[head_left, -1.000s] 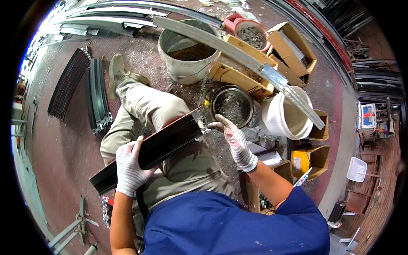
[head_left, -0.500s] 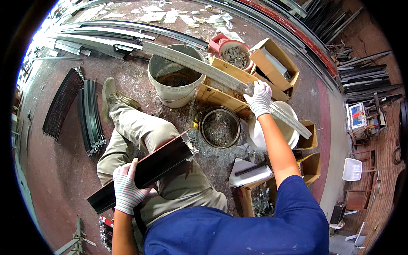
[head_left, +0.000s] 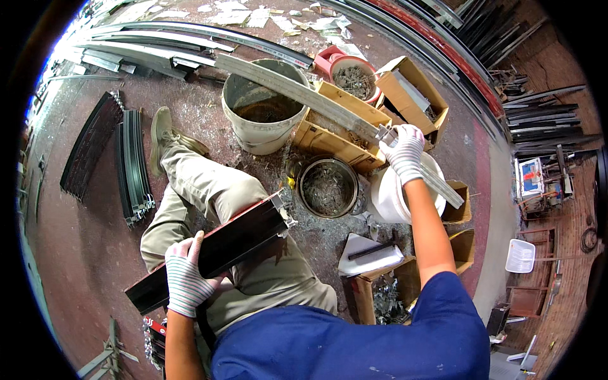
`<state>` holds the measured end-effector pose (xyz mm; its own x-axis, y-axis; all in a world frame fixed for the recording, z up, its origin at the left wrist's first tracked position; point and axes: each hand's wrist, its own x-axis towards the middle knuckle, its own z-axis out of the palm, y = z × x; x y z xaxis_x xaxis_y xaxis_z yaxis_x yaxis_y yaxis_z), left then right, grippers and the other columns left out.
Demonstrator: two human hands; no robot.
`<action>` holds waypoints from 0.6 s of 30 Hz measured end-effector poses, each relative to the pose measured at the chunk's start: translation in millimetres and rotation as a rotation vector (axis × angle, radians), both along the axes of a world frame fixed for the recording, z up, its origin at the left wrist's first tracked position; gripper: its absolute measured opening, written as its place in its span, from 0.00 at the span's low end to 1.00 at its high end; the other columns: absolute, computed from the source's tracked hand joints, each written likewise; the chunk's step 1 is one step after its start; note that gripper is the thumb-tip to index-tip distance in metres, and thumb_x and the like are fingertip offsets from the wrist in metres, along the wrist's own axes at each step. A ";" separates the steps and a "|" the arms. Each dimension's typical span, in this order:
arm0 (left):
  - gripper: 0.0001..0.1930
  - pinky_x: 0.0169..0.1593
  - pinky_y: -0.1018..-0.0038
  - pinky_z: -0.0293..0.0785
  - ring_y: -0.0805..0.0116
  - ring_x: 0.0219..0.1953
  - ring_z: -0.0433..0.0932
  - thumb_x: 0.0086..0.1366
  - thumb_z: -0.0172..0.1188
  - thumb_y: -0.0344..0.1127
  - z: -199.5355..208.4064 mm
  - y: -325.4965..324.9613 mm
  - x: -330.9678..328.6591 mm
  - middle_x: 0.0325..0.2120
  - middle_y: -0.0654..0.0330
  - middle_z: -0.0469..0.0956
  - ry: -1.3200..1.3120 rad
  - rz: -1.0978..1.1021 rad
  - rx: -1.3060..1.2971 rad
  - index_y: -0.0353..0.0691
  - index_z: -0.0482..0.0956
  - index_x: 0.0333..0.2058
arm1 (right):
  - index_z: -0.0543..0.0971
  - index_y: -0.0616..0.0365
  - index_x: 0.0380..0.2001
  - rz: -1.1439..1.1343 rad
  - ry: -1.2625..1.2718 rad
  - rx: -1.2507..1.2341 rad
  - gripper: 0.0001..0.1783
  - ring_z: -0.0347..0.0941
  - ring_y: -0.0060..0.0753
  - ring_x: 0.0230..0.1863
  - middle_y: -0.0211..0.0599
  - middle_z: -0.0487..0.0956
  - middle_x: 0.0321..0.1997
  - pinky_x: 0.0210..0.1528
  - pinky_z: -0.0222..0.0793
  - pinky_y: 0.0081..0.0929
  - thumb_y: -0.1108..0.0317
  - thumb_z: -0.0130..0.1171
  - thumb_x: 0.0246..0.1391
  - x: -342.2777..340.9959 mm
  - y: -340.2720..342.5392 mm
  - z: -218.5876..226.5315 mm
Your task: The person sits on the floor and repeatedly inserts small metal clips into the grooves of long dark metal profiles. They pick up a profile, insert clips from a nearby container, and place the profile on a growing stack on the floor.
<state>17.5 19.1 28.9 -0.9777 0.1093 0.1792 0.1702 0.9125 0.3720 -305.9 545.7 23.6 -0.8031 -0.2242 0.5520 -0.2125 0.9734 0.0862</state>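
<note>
Reddish floor (head_left: 95,253); left hand (head_left: 185,280) grips profile (head_left: 244,237) (black).

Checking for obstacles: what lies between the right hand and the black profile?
Head view: a round metal pot holding scraps stands between the right hand and black profile; the long tan box and white bucket flank that stretch nearer the hand.

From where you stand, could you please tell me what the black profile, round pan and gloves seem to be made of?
Profile: probably metal with a smooth, dark finish, given its crisp edges, though plastic is possible.
Pan: likely metal, somewhat shiny; its rim catches light.
Gloves: apparently knitted fabric, matt, striped and close-fitting.
</note>
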 end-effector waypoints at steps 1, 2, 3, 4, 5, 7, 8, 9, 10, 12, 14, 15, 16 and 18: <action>0.59 0.57 0.50 0.70 0.44 0.50 0.75 0.36 0.82 0.45 -0.1 -0.4 2.5 0.48 0.49 0.75 0.004 0.009 -0.001 0.42 0.66 0.70 | 0.84 0.56 0.45 -0.006 -0.093 -0.129 0.32 0.73 0.50 0.58 0.42 0.81 0.48 0.67 0.65 0.48 0.51 0.79 0.35 16.7 -12.4 4.5; 0.58 0.58 0.50 0.69 0.45 0.51 0.75 0.37 0.82 0.45 1.1 1.2 2.5 0.49 0.49 0.76 0.015 0.023 -0.001 0.42 0.66 0.70 | 0.84 0.56 0.46 -0.013 -0.188 -0.257 0.34 0.74 0.52 0.57 0.44 0.82 0.48 0.66 0.67 0.50 0.50 0.79 0.35 28.7 -22.7 4.6; 0.57 0.59 0.52 0.68 0.46 0.51 0.74 0.36 0.82 0.46 1.0 3.0 0.4 0.49 0.50 0.75 0.003 0.018 0.002 0.41 0.67 0.69 | 0.84 0.58 0.49 0.016 -0.300 -0.403 0.32 0.79 0.45 0.53 0.43 0.84 0.47 0.62 0.73 0.44 0.53 0.79 0.42 40.4 -22.2 -6.9; 0.57 0.60 0.53 0.67 0.48 0.51 0.74 0.36 0.82 0.47 -0.2 1.6 -1.4 0.50 0.51 0.75 -0.004 0.026 -0.002 0.40 0.69 0.68 | 0.83 0.61 0.51 0.080 -0.727 -0.960 0.27 0.81 0.34 0.50 0.39 0.86 0.48 0.59 0.76 0.34 0.60 0.77 0.51 53.8 -38.8 -3.7; 0.56 0.60 0.53 0.66 0.49 0.52 0.74 0.36 0.82 0.46 0.8 0.3 -0.1 0.50 0.51 0.75 -0.053 0.029 0.003 0.40 0.69 0.68 | 0.83 0.63 0.52 0.150 -0.842 -1.171 0.25 0.82 0.30 0.49 0.37 0.86 0.48 0.58 0.76 0.30 0.63 0.75 0.54 75.1 -56.8 -5.7; 0.57 0.62 0.53 0.66 0.49 0.52 0.75 0.36 0.82 0.47 -3.6 -3.1 -0.3 0.51 0.51 0.76 -0.081 0.024 0.027 0.40 0.68 0.69 | 0.82 0.66 0.54 0.236 -1.019 -1.408 0.24 0.82 0.26 0.49 0.35 0.86 0.49 0.58 0.76 0.27 0.66 0.73 0.58 107.0 -89.0 -2.6; 0.58 0.62 0.53 0.66 0.49 0.53 0.75 0.35 0.82 0.47 -4.6 -3.2 -0.4 0.51 0.51 0.76 -0.085 0.022 0.030 0.41 0.68 0.69 | 0.82 0.66 0.55 0.256 -1.092 -1.434 0.24 0.82 0.27 0.49 0.35 0.86 0.50 0.58 0.76 0.27 0.66 0.73 0.58 115.4 -101.1 -2.0; 0.57 0.62 0.53 0.66 0.49 0.52 0.75 0.36 0.82 0.49 -2.9 -3.4 0.2 0.50 0.51 0.76 -0.093 0.025 0.023 0.41 0.68 0.69 | 0.81 0.66 0.57 0.277 -1.143 -1.460 0.26 0.81 0.26 0.50 0.35 0.86 0.50 0.59 0.75 0.27 0.65 0.73 0.59 122.0 -111.4 -11.2; 0.57 0.61 0.52 0.66 0.49 0.52 0.75 0.37 0.82 0.49 -2.9 -4.1 1.4 0.50 0.51 0.76 -0.099 0.031 0.019 0.42 0.68 0.69 | 0.81 0.66 0.58 0.284 -1.186 -1.490 0.26 0.80 0.24 0.50 0.34 0.85 0.49 0.59 0.74 0.26 0.63 0.71 0.60 129.9 -125.9 -9.2; 0.57 0.61 0.52 0.66 0.49 0.51 0.75 0.38 0.82 0.51 -4.4 -4.4 1.7 0.50 0.51 0.76 -0.105 0.035 0.019 0.42 0.68 0.70 | 0.80 0.66 0.58 0.342 -1.200 -1.494 0.27 0.79 0.22 0.50 0.33 0.85 0.50 0.59 0.73 0.24 0.62 0.70 0.60 139.3 -146.8 -3.3; 0.57 0.61 0.52 0.67 0.48 0.51 0.75 0.39 0.81 0.52 -6.5 -4.5 1.8 0.49 0.50 0.76 -0.085 0.031 0.014 0.43 0.68 0.70 | 0.80 0.67 0.58 0.358 -1.226 -1.537 0.27 0.79 0.21 0.51 0.32 0.85 0.50 0.59 0.73 0.24 0.61 0.71 0.60 141.4 -158.1 -6.6; 0.57 0.61 0.52 0.67 0.48 0.51 0.75 0.39 0.81 0.52 -6.6 -5.1 1.7 0.49 0.50 0.76 -0.079 0.029 0.012 0.44 0.67 0.70 | 0.80 0.67 0.58 0.360 -1.238 -1.554 0.27 0.79 0.21 0.50 0.31 0.85 0.50 0.59 0.72 0.24 0.61 0.71 0.60 141.7 -163.6 -6.1; 0.57 0.60 0.52 0.67 0.48 0.51 0.75 0.39 0.81 0.52 -6.6 -4.7 2.2 0.49 0.50 0.76 -0.074 0.029 0.011 0.44 0.67 0.70 | 0.80 0.66 0.58 0.363 -1.252 -1.569 0.28 0.79 0.20 0.50 0.31 0.85 0.50 0.58 0.72 0.23 0.61 0.72 0.60 141.9 -169.6 -3.6; 0.57 0.61 0.52 0.67 0.48 0.52 0.76 0.37 0.81 0.47 -3.8 -3.4 2.4 0.49 0.50 0.77 -0.091 0.035 0.013 0.40 0.68 0.69 | 0.80 0.66 0.58 0.398 -1.291 -1.535 0.28 0.78 0.19 0.49 0.30 0.85 0.50 0.56 0.72 0.22 0.61 0.72 0.60 138.6 -173.8 -5.4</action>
<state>20.0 15.7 25.2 -0.9932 0.0730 0.0902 0.1030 0.9124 0.3961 -167.3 371.9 18.1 -0.8362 -0.4510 -0.3118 0.3592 -0.0209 -0.9330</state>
